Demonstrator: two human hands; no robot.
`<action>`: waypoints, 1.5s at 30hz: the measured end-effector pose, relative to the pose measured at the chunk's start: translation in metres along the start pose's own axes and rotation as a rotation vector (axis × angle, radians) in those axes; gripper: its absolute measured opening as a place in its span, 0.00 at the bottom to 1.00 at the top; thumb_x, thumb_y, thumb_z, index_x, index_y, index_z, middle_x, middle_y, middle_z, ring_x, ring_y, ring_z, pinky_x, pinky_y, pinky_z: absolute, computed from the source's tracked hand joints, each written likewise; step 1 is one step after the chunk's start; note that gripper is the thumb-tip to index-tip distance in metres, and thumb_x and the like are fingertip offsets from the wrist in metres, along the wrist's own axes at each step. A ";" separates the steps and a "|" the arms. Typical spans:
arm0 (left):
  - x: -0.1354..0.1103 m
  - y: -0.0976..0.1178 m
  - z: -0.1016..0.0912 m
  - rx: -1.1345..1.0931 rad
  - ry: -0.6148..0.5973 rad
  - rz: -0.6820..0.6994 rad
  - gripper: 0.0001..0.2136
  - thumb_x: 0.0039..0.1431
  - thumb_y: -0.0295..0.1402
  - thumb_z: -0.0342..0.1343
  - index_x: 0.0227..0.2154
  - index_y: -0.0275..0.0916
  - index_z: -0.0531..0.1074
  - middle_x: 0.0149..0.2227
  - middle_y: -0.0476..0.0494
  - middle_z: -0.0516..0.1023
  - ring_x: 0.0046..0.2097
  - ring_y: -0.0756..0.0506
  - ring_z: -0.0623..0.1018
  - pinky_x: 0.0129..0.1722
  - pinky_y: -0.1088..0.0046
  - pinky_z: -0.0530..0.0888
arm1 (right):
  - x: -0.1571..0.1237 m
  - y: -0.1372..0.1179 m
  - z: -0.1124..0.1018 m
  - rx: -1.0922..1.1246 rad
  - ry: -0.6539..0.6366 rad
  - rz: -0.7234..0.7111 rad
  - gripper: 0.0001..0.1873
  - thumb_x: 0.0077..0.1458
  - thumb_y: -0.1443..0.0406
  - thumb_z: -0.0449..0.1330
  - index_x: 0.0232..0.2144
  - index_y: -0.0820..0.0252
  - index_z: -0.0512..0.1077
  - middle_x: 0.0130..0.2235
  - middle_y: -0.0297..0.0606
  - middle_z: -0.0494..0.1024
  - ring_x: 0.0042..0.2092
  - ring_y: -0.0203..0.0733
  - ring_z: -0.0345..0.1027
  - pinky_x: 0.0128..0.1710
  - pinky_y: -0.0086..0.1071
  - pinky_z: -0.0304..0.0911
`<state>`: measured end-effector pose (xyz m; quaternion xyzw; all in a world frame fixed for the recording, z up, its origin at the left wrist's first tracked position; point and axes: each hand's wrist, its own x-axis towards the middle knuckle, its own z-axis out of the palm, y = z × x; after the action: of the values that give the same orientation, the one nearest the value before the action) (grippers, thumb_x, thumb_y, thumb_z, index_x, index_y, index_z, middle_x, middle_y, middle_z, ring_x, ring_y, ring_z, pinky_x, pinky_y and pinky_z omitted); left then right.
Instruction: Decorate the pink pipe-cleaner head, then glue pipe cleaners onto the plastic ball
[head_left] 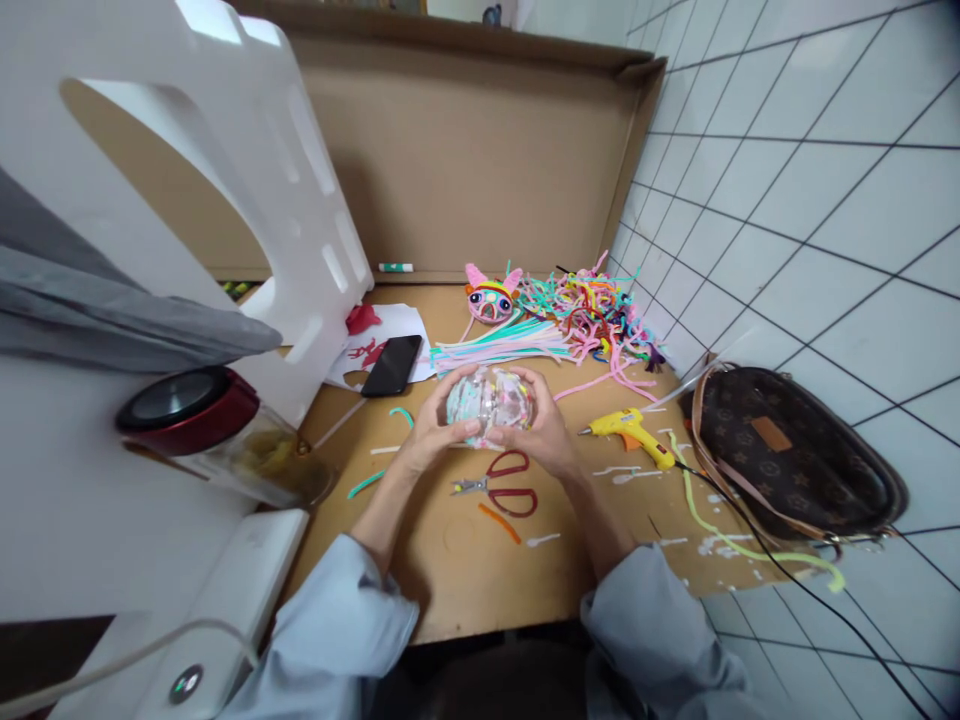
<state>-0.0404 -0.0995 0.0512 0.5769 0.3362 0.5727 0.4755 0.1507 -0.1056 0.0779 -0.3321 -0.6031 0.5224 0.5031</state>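
Both my left hand (441, 420) and my right hand (544, 422) are wrapped round a clear rounded ball (491, 402), one on each side, holding it above the table. Pastel, pink and teal bits show through its see-through wall; what they are I cannot make out. Just below the hands lie red-handled scissors (499, 487) and a short orange pipe cleaner (500, 523). Behind the ball are a bundle of pink, white and teal pipe cleaners (502, 345) and a decorated animal face with pink ears (490, 298).
At right, a yellow glue gun (630, 432) with a black cord lies near a brown patterned bag (799, 450). Tangled pipe cleaners (592, 305) heap at the back. A phone (392, 365) rests on paper. A red-lidded bottle (232, 435) leans at left; dried glue (724, 545) spots the table.
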 end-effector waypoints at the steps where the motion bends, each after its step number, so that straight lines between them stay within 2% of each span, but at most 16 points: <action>1: 0.000 0.000 0.000 -0.004 -0.002 0.003 0.42 0.37 0.50 0.71 0.58 0.41 0.70 0.59 0.38 0.73 0.61 0.31 0.71 0.61 0.55 0.68 | 0.001 0.000 -0.001 0.005 -0.001 -0.003 0.47 0.36 0.54 0.77 0.57 0.54 0.62 0.57 0.43 0.71 0.58 0.52 0.68 0.61 0.45 0.64; 6: -0.001 -0.003 0.002 0.008 0.000 0.006 0.43 0.36 0.52 0.71 0.57 0.40 0.70 0.58 0.37 0.73 0.59 0.31 0.72 0.60 0.55 0.68 | 0.002 0.000 -0.005 0.009 -0.008 -0.001 0.49 0.36 0.54 0.77 0.59 0.54 0.63 0.60 0.43 0.70 0.61 0.53 0.66 0.63 0.45 0.62; 13: -0.004 0.000 0.002 -0.020 0.003 -0.029 0.45 0.36 0.52 0.71 0.59 0.42 0.67 0.59 0.37 0.71 0.61 0.30 0.70 0.63 0.53 0.66 | -0.002 -0.004 0.002 0.004 -0.050 0.007 0.51 0.37 0.55 0.77 0.62 0.54 0.62 0.64 0.44 0.66 0.65 0.54 0.61 0.67 0.46 0.57; 20: -0.007 0.008 0.008 -0.005 -0.042 -0.055 0.52 0.33 0.52 0.73 0.63 0.40 0.62 0.63 0.34 0.67 0.65 0.28 0.67 0.66 0.51 0.63 | -0.002 -0.003 -0.004 0.067 -0.131 0.036 0.50 0.41 0.56 0.75 0.63 0.51 0.60 0.64 0.41 0.67 0.64 0.52 0.63 0.65 0.44 0.60; 26: -0.008 0.009 0.013 0.073 -0.017 0.007 0.48 0.35 0.52 0.73 0.61 0.40 0.64 0.62 0.36 0.68 0.65 0.30 0.67 0.67 0.51 0.61 | -0.002 0.000 -0.006 0.141 -0.127 0.040 0.50 0.39 0.57 0.76 0.62 0.51 0.61 0.63 0.41 0.68 0.63 0.52 0.64 0.63 0.43 0.62; 37: -0.010 0.007 0.009 0.098 -0.059 0.029 0.48 0.35 0.50 0.74 0.60 0.42 0.63 0.60 0.37 0.70 0.62 0.32 0.69 0.64 0.54 0.64 | 0.000 0.000 -0.011 0.094 -0.213 0.004 0.50 0.36 0.59 0.78 0.61 0.49 0.63 0.62 0.39 0.69 0.63 0.51 0.63 0.64 0.43 0.61; 40: -0.011 0.010 0.011 0.136 -0.061 0.032 0.47 0.35 0.49 0.74 0.60 0.42 0.63 0.60 0.38 0.70 0.61 0.32 0.70 0.64 0.54 0.65 | -0.001 -0.001 -0.012 0.080 -0.222 0.030 0.52 0.35 0.56 0.78 0.62 0.49 0.62 0.61 0.40 0.69 0.63 0.52 0.64 0.64 0.44 0.61; 45: -0.013 0.019 0.016 0.248 -0.069 0.063 0.43 0.39 0.45 0.73 0.59 0.42 0.64 0.63 0.38 0.67 0.64 0.33 0.68 0.66 0.55 0.63 | 0.000 0.001 -0.011 0.129 -0.231 0.078 0.53 0.39 0.46 0.74 0.65 0.48 0.60 0.64 0.41 0.67 0.64 0.53 0.63 0.64 0.44 0.60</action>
<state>-0.0295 -0.1204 0.0658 0.6608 0.3697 0.5212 0.3938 0.1610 -0.1021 0.0759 -0.2600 -0.6086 0.6141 0.4300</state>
